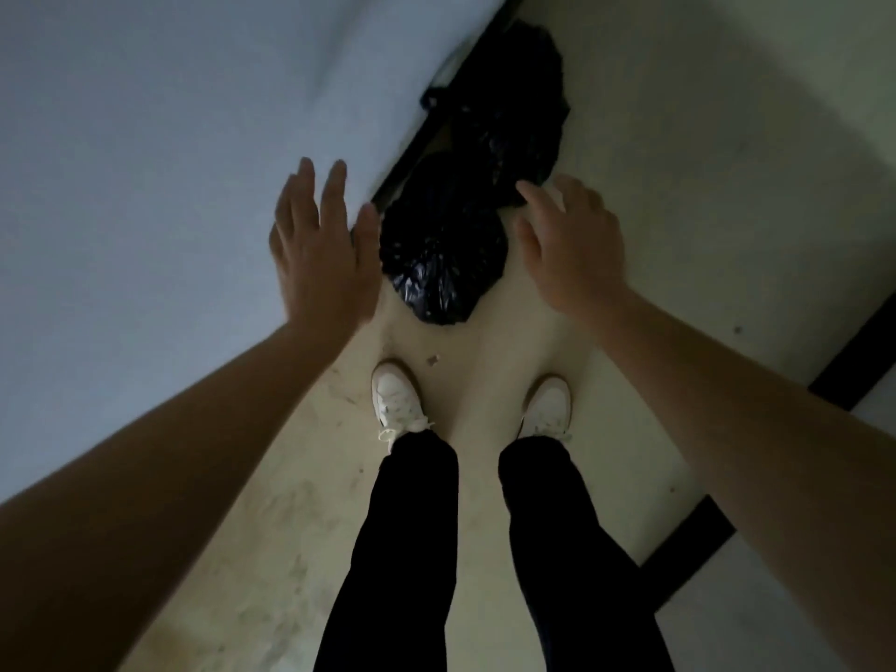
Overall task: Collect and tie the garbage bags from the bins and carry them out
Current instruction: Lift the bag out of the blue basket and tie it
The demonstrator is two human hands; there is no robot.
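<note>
Left hand (322, 244) and right hand (572, 244) spread wide, empty, flanking near black garbage bag (439, 249). 2 bags on cream floor (679, 186) along wall edge; far bag (509, 104) touching near one. White shoes (397, 400) just behind. Risk: thin plastic tearing or slipping under hasty grab in dim light.

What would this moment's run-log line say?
left hand: open, empty | right hand: open, empty | garbage bags: two, on floor by wall
</note>
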